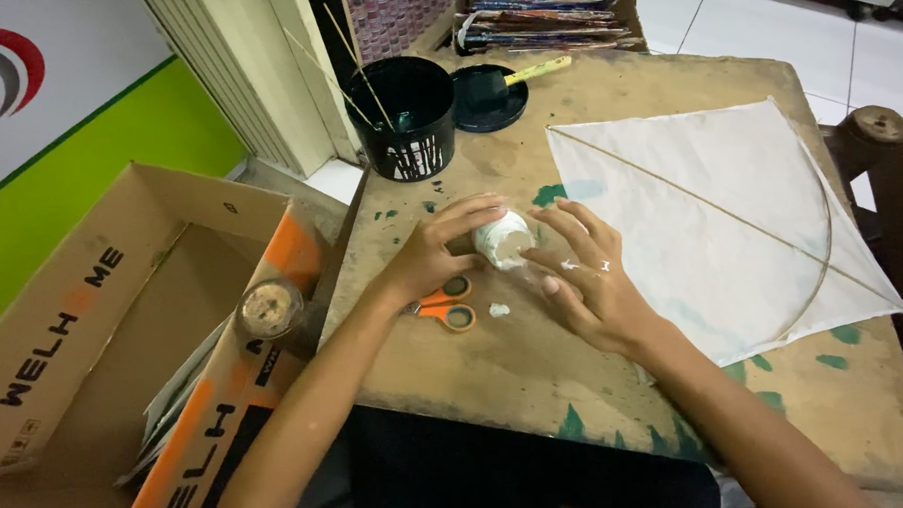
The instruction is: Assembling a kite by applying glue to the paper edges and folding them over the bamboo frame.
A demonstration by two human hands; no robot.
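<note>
Fingers: left hand (433,253) grips glue pot (502,239), right hand (584,279) open | scissors (445,302) underneath | kite (715,215) beside

Place: a small home craft workshop for kite making
Signs: paint-stained wooden bench (535,361), white paper kite (711,225) with bamboo spars, black paint pot (407,115), orange scissors (448,304), cardboard box (94,327), tiled floor (844,40)

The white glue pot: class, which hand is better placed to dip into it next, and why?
Probably the right hand. The left hand grips the white glue pot, tilted with its mouth toward the right. The right fingers are free at that mouth, already smeared white.
</note>
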